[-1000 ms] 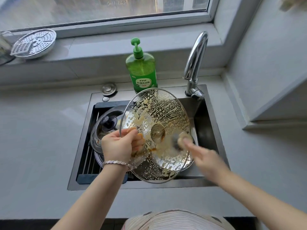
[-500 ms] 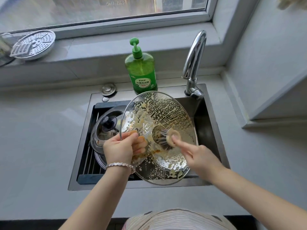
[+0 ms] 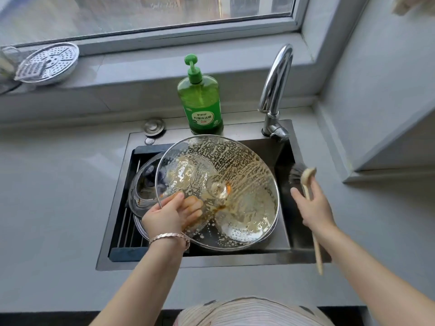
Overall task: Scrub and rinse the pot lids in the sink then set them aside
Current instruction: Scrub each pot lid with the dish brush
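A large glass pot lid [image 3: 235, 170], streaked with yellowish suds, is held tilted over the sink [image 3: 286, 234]. My left hand [image 3: 169, 215] grips its lower left rim, thumb on the near face and fingers showing through the glass. My right hand [image 3: 313, 208] holds a wooden-handled dish brush [image 3: 300, 176] to the right of the lid, bristles clear of the glass. Behind the glass lid, a steel lid with a dark knob [image 3: 143, 184] lies at the sink's left. A white plate-like piece [image 3: 244, 231] lies under the glass lid.
A green dish-soap pump bottle [image 3: 202, 102] stands behind the sink, the chrome faucet [image 3: 275, 90] to its right. A perforated metal steamer plate [image 3: 47, 63] rests on the windowsill at far left. A round drain plug [image 3: 154, 127] lies on the counter. Grey counter surrounds the sink.
My right hand has pulled the brush off the lid's middle and out to the right of the sink. The left hand still holds the lid, now tilted a little flatter.
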`<state>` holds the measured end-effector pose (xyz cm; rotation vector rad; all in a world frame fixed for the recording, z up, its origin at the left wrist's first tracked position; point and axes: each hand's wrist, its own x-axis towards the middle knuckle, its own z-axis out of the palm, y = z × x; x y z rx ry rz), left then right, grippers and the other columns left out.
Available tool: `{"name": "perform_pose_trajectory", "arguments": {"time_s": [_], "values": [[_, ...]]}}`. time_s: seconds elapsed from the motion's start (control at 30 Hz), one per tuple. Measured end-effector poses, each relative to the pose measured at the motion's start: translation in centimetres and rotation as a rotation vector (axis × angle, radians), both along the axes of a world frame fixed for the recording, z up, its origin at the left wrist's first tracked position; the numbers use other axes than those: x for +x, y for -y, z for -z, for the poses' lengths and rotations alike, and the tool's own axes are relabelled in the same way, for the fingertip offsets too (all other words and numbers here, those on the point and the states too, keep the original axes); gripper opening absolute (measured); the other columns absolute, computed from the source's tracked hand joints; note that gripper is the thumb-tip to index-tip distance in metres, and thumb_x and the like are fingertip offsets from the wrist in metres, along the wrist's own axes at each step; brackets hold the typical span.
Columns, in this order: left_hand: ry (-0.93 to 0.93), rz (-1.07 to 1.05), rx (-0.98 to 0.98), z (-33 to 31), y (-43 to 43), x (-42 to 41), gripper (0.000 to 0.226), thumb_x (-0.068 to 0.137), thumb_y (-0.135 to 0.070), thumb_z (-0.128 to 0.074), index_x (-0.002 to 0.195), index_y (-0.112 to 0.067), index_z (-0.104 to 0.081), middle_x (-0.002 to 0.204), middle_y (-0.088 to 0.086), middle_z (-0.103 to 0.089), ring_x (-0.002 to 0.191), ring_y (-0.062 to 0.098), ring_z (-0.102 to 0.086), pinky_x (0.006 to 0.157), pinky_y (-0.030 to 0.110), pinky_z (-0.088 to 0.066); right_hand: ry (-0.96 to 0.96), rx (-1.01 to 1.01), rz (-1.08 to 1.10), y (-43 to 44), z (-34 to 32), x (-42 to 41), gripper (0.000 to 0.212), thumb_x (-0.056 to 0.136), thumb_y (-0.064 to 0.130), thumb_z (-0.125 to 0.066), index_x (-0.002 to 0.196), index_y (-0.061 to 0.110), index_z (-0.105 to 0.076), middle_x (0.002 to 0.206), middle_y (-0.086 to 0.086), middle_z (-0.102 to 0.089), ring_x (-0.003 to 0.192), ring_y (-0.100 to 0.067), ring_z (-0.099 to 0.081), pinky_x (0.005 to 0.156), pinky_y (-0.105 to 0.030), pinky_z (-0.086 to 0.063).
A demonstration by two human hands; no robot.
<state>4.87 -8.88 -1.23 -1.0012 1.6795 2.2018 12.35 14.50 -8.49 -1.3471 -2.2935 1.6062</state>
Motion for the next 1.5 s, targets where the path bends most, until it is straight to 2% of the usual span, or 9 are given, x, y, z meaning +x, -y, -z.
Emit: {"name": "perform_pose_trajectory", "arguments": {"time_s": [0.07, 0.2, 0.4, 0.6, 0.8, 0.9, 1.1, 1.33, 1.5], "values": [[0.013, -0.028, 0.062, 0.5, -0.4, 0.1, 0.009, 0.085, 0.007, -0.057, 0.079, 0.001, -0.056, 0.052, 0.014, -0.066, 0.043, 0.023, -0.065, 0.042, 0.033, -0.054, -0.023, -0.410, 0.140, 0.7, 0.2, 0.0, 0.045, 0.085, 0.046, -0.060, 0.119, 0.019, -0.050, 0.083, -0.008, -0.067, 0.041, -0.011, -0.042, 0.036, -0.020, -0.036], [0.015, -0.001, 0.159, 1.5, -1.8, 0.8, 0.011, 0.090, 0.005, -0.052, 0.082, -0.002, -0.051, 0.054, 0.013, -0.067, 0.046, 0.022, -0.066, 0.045, 0.031, -0.056, -0.190, -0.999, 0.234, 2.2, -0.7, -0.9, 0.052, 0.076, 0.062, -0.048, 0.094, 0.015, -0.057, 0.065, -0.004, -0.067, 0.026, 0.002, -0.022, 0.024, -0.010, -0.015], [0.101, 0.168, 0.259, 3.7, -1.4, 1.9, 0.013, 0.090, 0.004, -0.051, 0.083, -0.006, -0.047, 0.069, 0.015, -0.071, 0.059, 0.023, -0.070, 0.052, 0.034, -0.058, -0.190, -0.862, 0.140, 1.7, -2.0, -1.9, 0.004, 0.088, 0.003, -0.056, 0.091, 0.001, -0.057, 0.070, -0.010, -0.068, 0.037, -0.010, -0.059, 0.034, -0.019, -0.045], [0.169, 0.607, 0.047, 2.4, 2.9, -2.9, 0.041, 0.092, -0.035, -0.048, 0.124, -0.010, -0.047, 0.105, 0.015, -0.066, 0.095, 0.033, -0.063, 0.080, 0.044, -0.054, -0.114, -0.781, -0.201, -2.6, -2.7, -1.8, 0.027, 0.072, 0.012, -0.070, 0.089, 0.007, -0.050, 0.071, -0.009, -0.070, 0.042, -0.011, -0.049, 0.041, -0.017, -0.034], [0.266, 1.363, 0.162, -1.1, 3.6, -7.3, 0.079, 0.057, -0.042, -0.083, 0.127, -0.025, -0.053, 0.106, 0.025, -0.067, 0.081, 0.037, -0.068, 0.073, 0.047, -0.056, -0.005, -0.823, -0.495, -3.2, -5.2, -3.7, 0.032, 0.065, 0.000, -0.064, 0.091, 0.010, -0.048, 0.062, -0.006, -0.066, 0.041, -0.007, -0.051, 0.037, -0.012, -0.038], [0.259, 1.392, 0.216, -1.0, 3.1, -6.6, 0.063, 0.073, -0.006, -0.066, 0.129, -0.030, -0.050, 0.108, 0.034, -0.061, 0.076, 0.042, -0.068, 0.063, 0.048, -0.058, 0.013, -0.643, -0.573, -3.0, -5.8, -4.5, 0.031, 0.072, 0.005, -0.070, 0.097, 0.016, -0.054, 0.065, -0.002, -0.068, 0.043, -0.005, -0.052, 0.042, -0.013, -0.039], [0.184, 1.136, 0.354, 0.6, 4.0, -3.1, 0.078, 0.075, 0.016, -0.052, 0.128, -0.039, -0.041, 0.106, 0.042, -0.058, 0.071, 0.044, -0.068, 0.053, 0.046, -0.057, -0.028, 0.410, -0.438, -4.2, -5.0, -4.0, 0.041, 0.097, 0.029, -0.046, 0.138, 0.033, -0.043, 0.114, -0.009, -0.065, 0.101, -0.028, -0.059, 0.079, -0.030, -0.042], [0.040, 0.990, 0.246, 1.7, 2.5, -0.2, 0.084, 0.070, 0.021, -0.050, 0.128, -0.038, -0.040, 0.093, 0.039, -0.063, 0.065, 0.044, -0.067, 0.049, 0.047, -0.057, -0.084, 0.383, -0.955, 5.4, -5.3, -0.1, 0.041, 0.097, 0.019, -0.044, 0.133, 0.038, -0.045, 0.068, 0.003, -0.062, 0.044, -0.005, -0.038, 0.043, -0.018, -0.033], [-0.025, 0.916, 0.173, 0.9, 2.3, 0.4, 0.082, 0.061, 0.013, -0.052, 0.122, -0.040, -0.042, 0.089, 0.037, -0.065, 0.063, 0.040, -0.068, 0.049, 0.043, -0.057, 0.086, 0.491, -0.570, 1.1, -4.0, -2.6, 0.041, 0.098, 0.020, -0.039, 0.134, 0.040, -0.046, 0.094, -0.008, -0.070, 0.071, -0.022, -0.057, 0.058, -0.031, -0.042]]}}
